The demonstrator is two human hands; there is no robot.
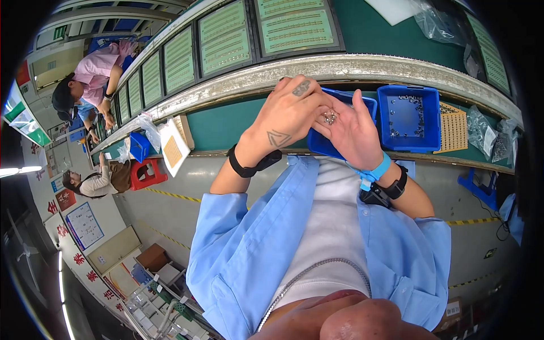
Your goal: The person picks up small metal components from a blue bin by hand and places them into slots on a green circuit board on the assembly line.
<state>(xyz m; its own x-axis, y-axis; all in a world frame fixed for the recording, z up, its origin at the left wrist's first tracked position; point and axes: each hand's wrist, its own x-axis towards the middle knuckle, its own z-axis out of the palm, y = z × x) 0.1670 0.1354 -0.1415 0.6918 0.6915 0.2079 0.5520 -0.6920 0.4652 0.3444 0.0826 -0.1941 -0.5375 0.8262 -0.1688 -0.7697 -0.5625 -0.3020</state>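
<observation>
My right hand (359, 127) is turned palm up, its thumb held apart, with a small cluster of shiny metal parts (330, 117) resting at its fingers. Over those fingers reaches my left hand (290, 110), back side up, with its fingers curled together against the right hand. Whatever its fingertips pinch is hidden. Beneath both hands stands a blue bin (371, 106), mostly covered by them. A second blue bin (387, 137), just right of my right hand, has many small metal parts scattered over its bottom.
Beyond a metal rail (391, 67) lie black-framed trays (226, 39) with green panels. A yellow perforated board (451, 133) and plastic bags of parts (481, 133) lie at right. Leftward are a white tray (171, 148), a small blue bin (139, 146), a red stool (148, 174) and two people.
</observation>
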